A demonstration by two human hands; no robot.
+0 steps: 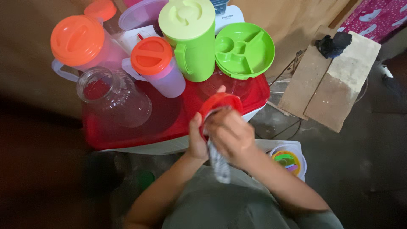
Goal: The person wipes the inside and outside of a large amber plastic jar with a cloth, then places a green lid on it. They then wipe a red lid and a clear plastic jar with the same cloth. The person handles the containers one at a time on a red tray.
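Your left hand (197, 142) grips the red lid (220, 106) from underneath, thumb up along its near edge, fingers closed round the rim. Your right hand (231, 133) is curled shut over a cloth (220, 163), pressing it against the lid's inside while the loose end hangs down toward your lap. The lid sits tilted, held in the air just over the front edge of the red bin top (169, 123), not resting on it.

The main risk, as I judge it, is slip: a smooth plastic lid gripped only at the rim can twist out if your right hand presses hard, and it would drop to the floor or hit the white tub (288, 161) near your right elbow.

Mind the crowding too. The glass jar (114, 97) lies tipped on the bin top, mouth open, near your left forearm; a sideways elbow could roll it off, and glass would likely break. The small jug (159, 68) with the orange cap, the green jug (193, 40) and the green tray (243, 51) stand close behind the lid, the tray propped and overhanging, so a forward push could topple them.

The dangling cloth end could also snag on the bin corner.
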